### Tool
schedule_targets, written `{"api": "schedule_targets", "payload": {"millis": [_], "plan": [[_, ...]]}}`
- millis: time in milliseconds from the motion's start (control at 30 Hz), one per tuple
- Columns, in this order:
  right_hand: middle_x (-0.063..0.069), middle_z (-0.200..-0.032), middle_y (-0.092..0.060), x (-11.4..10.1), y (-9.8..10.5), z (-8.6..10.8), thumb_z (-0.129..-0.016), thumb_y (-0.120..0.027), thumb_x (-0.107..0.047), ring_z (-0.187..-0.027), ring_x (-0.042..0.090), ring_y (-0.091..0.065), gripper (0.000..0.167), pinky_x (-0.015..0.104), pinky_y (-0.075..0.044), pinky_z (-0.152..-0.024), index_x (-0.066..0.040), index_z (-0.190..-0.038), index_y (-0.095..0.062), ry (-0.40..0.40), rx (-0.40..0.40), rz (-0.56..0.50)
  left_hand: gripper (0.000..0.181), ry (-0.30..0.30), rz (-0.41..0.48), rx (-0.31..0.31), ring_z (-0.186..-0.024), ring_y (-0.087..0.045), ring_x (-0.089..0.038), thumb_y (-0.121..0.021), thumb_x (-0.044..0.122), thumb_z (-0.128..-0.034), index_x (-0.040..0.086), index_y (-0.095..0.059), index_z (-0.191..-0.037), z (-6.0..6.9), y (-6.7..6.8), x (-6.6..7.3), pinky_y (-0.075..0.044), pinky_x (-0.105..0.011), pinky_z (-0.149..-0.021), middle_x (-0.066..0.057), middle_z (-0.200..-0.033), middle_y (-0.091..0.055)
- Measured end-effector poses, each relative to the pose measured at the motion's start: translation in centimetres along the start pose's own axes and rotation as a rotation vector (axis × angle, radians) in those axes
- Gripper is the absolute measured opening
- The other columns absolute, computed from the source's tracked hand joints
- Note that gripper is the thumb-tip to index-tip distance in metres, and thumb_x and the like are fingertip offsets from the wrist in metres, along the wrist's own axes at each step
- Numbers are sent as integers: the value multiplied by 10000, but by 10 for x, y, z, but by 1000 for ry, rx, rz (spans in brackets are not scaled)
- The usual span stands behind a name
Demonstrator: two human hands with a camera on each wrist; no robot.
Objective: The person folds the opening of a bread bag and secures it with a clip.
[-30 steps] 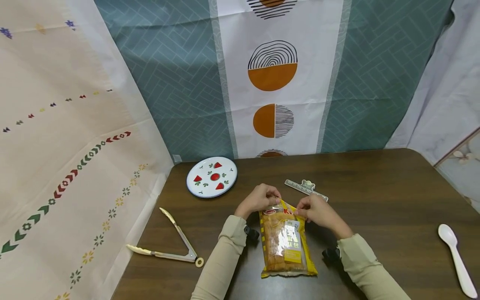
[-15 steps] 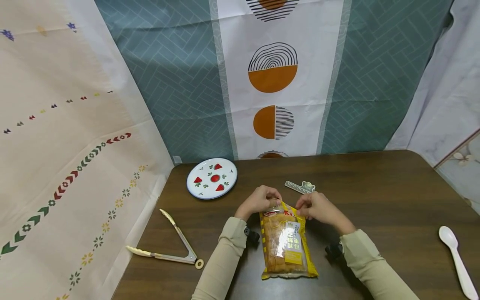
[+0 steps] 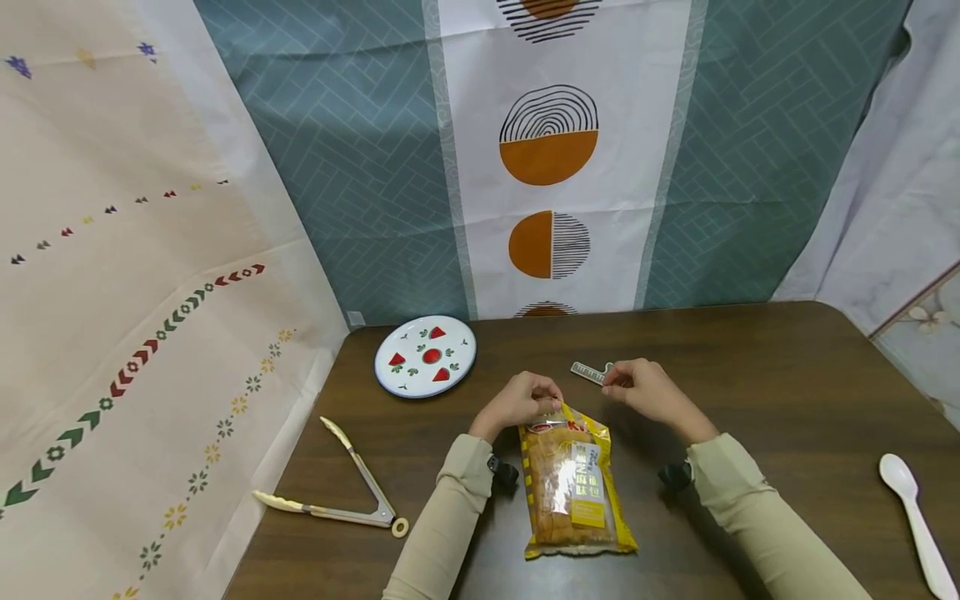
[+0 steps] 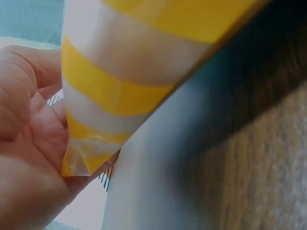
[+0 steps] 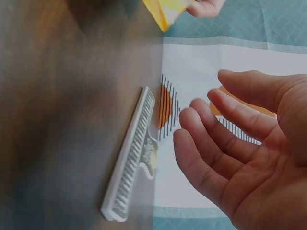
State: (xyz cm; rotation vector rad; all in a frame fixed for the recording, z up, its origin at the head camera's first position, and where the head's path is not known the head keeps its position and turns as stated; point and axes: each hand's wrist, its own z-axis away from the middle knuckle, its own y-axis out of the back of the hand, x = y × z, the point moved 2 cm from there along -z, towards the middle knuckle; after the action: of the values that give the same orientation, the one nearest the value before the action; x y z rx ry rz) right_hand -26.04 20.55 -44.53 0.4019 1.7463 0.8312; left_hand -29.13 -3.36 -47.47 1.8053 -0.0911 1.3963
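A yellow-edged clear bag of bread (image 3: 562, 492) lies on the brown table, its top end towards the back. My left hand (image 3: 521, 400) pinches the top left edge of the bag; in the left wrist view the striped yellow side of the bag covers part of that hand's fingers. My right hand (image 3: 651, 396) is off the bag, beside the clip. In the right wrist view its fingers (image 5: 206, 139) are loosely bent, with nothing between them and the thumb. The long silver clip (image 5: 132, 158) lies on the table just past the fingertips, apart from them.
A white plate with red fruit patterns (image 3: 425, 357) sits at the back left. Spread tongs (image 3: 367, 492) lie at the left front. A white spoon (image 3: 915, 521) lies near the right edge. Patterned cloths (image 3: 405, 167) hang behind and to the left of the table.
My right hand has let go of the top right of the bag and moved back and right to the clip. My left hand stays on the bag.
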Motion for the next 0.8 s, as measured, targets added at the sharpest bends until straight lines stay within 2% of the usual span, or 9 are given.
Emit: {"api": "schedule_targets", "payload": {"millis": [300, 500, 800], "plan": [[109, -919, -705, 1, 14, -19, -919, -696, -20, -835, 265, -653, 92, 450, -548, -748, 26, -998, -699, 8, 69, 71, 68, -3, 4, 4, -742, -585, -97, -673, 43, -965, 21, -732, -941, 0, -1, -2, -483, -250, -719, -23, -850, -706], [151, -962, -702, 9, 14, -29, -927, -688, -14, -874, 297, -663, 162, 470, -552, -776, 77, -1060, -675, -24, 44, 75, 66, -12, 12, 2, -740, -589, -81, -678, 52, -964, 23, -734, -945, 0, 0, -2, -489, -242, -723, -9, -841, -704], [191, -969, -694, 31, 11, -41, -923, -685, -7, -890, 331, -659, 207, 480, -543, -774, 113, -1088, -656, -46, 26, 107, 72, 3, 6, 5, -748, -594, -96, -681, 57, -964, 20, -739, -947, 2, 0, -2, -488, -254, -728, -31, -849, -706]]}}
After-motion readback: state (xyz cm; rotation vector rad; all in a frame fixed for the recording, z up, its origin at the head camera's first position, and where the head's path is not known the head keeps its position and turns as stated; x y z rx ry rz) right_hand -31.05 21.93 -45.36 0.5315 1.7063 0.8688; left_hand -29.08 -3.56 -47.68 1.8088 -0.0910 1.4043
